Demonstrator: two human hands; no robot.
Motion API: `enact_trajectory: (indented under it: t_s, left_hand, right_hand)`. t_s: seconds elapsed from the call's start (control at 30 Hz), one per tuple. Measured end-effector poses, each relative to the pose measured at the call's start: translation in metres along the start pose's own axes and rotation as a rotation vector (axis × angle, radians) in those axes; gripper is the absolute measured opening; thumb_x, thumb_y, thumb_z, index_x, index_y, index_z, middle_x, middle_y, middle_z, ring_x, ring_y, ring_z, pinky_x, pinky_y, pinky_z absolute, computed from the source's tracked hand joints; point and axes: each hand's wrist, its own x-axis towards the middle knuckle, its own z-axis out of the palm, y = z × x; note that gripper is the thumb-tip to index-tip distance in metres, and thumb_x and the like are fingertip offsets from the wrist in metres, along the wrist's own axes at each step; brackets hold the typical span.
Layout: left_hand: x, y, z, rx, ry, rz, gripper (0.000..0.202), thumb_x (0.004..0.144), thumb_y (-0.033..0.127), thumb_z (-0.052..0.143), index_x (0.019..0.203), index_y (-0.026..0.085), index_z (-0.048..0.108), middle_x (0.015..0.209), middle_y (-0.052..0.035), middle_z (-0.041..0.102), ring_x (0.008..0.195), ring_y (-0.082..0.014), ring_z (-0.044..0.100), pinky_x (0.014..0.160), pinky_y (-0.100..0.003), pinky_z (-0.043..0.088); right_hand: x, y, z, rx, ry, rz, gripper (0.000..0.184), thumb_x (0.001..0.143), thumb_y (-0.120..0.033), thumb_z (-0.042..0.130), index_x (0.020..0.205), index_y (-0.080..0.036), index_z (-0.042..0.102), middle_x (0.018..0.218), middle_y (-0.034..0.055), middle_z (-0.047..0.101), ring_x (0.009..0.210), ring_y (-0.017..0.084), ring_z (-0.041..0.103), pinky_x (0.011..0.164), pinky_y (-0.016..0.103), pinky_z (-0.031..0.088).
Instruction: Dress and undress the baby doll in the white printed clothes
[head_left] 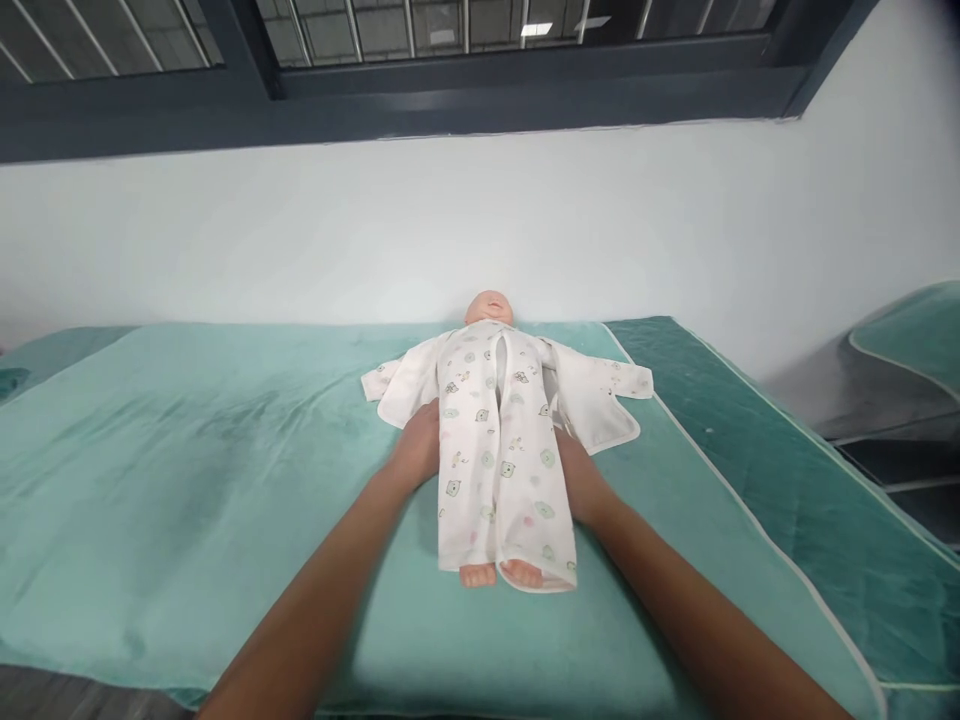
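Note:
A baby doll [489, 306] lies on its back on a teal padded mat [225, 450], its head toward the wall. It wears a white printed romper [499, 440], and its bare feet [499, 575] stick out at the near end. My left hand [416, 445] rests against the doll's left side, fingers tucked under the romper's edge. Against the other side is my right hand [579, 470], partly hidden beneath the cloth. The fingers of both hands are mostly covered.
A white wall [300, 230] rises behind the mat, with a dark-framed window [450, 70] above. A darker green cover [787, 500] lies on the right part of the bed. Another padded surface [915, 340] stands at far right.

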Motion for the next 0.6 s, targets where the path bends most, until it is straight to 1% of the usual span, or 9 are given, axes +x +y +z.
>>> enact_trajectory:
  t_s: [0.1,0.17,0.23,0.33,0.43,0.53,0.6]
  left_hand:
    - [-0.008,-0.005,0.002,0.088,0.043,0.079,0.016,0.085,0.027,0.053,0.087,0.019,0.067,0.099,-0.0108,0.068,0.093,-0.0273,0.061,0.077,-0.039,0.050]
    - [-0.018,-0.007,0.001,0.108,0.075,0.142,0.019,0.087,0.024,0.050,0.078,0.019,0.066,0.089,-0.0100,0.066,0.085,-0.0240,0.059,0.074,-0.037,0.048]
    - [-0.028,-0.007,0.000,0.112,0.103,0.177,0.023,0.088,0.021,0.046,0.073,0.019,0.064,0.082,-0.0086,0.063,0.078,-0.0212,0.056,0.070,-0.035,0.046]
    - [-0.042,-0.006,-0.003,0.123,0.104,0.174,0.023,0.086,0.014,0.045,0.071,0.019,0.062,0.077,-0.0067,0.059,0.076,-0.0200,0.052,0.069,-0.034,0.044]
    - [-0.050,-0.002,-0.006,0.122,0.068,0.163,0.020,0.083,0.010,0.046,0.071,0.019,0.060,0.078,-0.0059,0.057,0.078,-0.0199,0.052,0.071,-0.034,0.044]
    - [-0.053,0.000,-0.011,0.080,0.040,0.149,0.020,0.083,0.012,0.046,0.070,0.020,0.058,0.077,-0.0051,0.056,0.078,-0.0197,0.051,0.072,-0.035,0.044]
    - [-0.053,0.001,-0.014,0.033,0.040,0.106,0.021,0.084,0.013,0.045,0.068,0.020,0.057,0.075,-0.0042,0.056,0.077,-0.0194,0.051,0.072,-0.035,0.044]
  right_hand:
    - [0.000,0.000,0.001,-0.037,0.003,0.019,0.036,0.091,-0.026,0.049,0.124,-0.025,0.061,0.107,0.0094,0.069,0.098,0.028,0.064,0.085,0.041,0.052]
    - [-0.001,0.000,0.000,-0.080,-0.006,0.012,0.036,0.091,-0.026,0.049,0.124,-0.024,0.061,0.101,0.0099,0.069,0.100,0.029,0.063,0.086,0.041,0.051]
    - [-0.003,0.000,-0.002,-0.135,-0.020,-0.016,0.035,0.091,-0.025,0.049,0.123,-0.023,0.062,0.096,0.0101,0.068,0.101,0.029,0.062,0.087,0.041,0.050]
    - [-0.009,0.001,-0.005,-0.207,-0.055,-0.070,0.031,0.090,-0.023,0.049,0.116,-0.023,0.067,0.096,0.0097,0.067,0.098,0.028,0.061,0.086,0.040,0.050]
    - [-0.019,0.001,-0.008,-0.206,-0.085,-0.111,0.026,0.088,-0.019,0.050,0.102,-0.023,0.071,0.098,0.0093,0.067,0.094,0.026,0.061,0.083,0.038,0.051]
    - [-0.028,0.001,-0.012,-0.121,-0.080,-0.097,0.024,0.090,-0.020,0.048,0.092,-0.023,0.071,0.097,0.0087,0.067,0.093,0.024,0.061,0.082,0.037,0.051]
    - [-0.031,0.006,-0.019,-0.030,-0.059,-0.042,0.024,0.093,-0.024,0.046,0.091,-0.023,0.070,0.097,0.0074,0.067,0.091,0.022,0.062,0.081,0.035,0.051]
